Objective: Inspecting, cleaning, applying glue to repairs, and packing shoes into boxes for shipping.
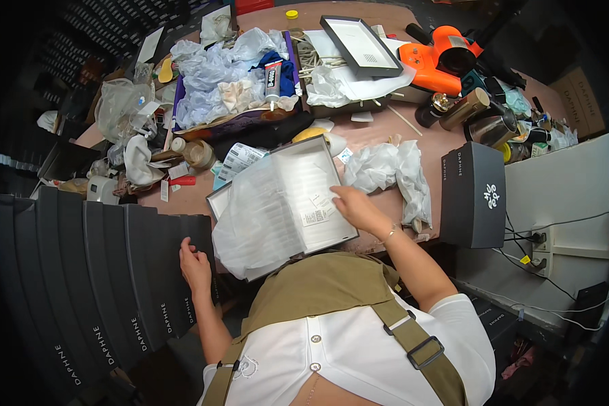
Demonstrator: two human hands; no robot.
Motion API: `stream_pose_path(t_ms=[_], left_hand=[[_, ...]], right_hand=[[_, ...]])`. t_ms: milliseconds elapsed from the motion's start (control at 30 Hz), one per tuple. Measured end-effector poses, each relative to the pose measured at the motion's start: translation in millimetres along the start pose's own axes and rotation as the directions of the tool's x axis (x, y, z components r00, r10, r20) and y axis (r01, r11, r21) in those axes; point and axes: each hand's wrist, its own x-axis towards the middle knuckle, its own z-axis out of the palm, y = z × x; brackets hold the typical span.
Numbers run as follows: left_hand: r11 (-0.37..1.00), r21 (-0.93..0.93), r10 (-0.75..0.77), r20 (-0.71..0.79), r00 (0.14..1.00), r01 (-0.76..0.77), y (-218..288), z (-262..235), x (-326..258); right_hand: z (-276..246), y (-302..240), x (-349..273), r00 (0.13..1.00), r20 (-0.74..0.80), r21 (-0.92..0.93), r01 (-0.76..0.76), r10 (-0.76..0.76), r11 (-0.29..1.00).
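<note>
A shallow cardboard box [308, 169] with a white inside and dark edges lies open before me, tilted to one side. Thin translucent tissue paper [254, 216] covers its left part and hangs over the near edge. A small printed label [314, 215] shows at its bottom. My right hand [360, 208] is closed over the box's right rim, fingertips on the inner side. Beside the row of dark grey boxes [159, 271] is my left hand [195, 265], open with fingers loosely bent and apart, holding nothing. Whether it touches the nearest one I cannot tell.
Crumpled white paper [392, 172] lies right of the open box. A dark box [472, 196] stands at the table's right edge. Farther back are a tray of tissue [216, 81] with a glue tube [272, 82], a dark lid [362, 46] and an orange tool [432, 68].
</note>
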Motion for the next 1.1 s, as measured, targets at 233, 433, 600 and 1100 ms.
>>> stream_pose_path(t_ms=[233,433,600,1100], left_hand=[[0.492,-0.275,0.846,0.378,0.377,-0.826,185,53,-27],[0.27,0.059,0.492,0.849,0.19,-0.961,166,139,-26],[0.289,0.102,0.47,0.851,0.233,-0.952,154,133,-12],[0.68,-0.308,0.603,0.751,0.269,-0.666,149,261,-26]], right_hand=[[124,70,-8,0.97,0.191,-0.715,0.032,0.152,0.698],[82,25,-1,0.985,0.022,-0.342,-0.155,0.173,0.927],[11,-37,8,0.946,-0.325,-0.205,-0.048,-0.022,0.978],[-83,-54,0,0.932,-0.361,-0.416,-0.137,-0.025,0.899]])
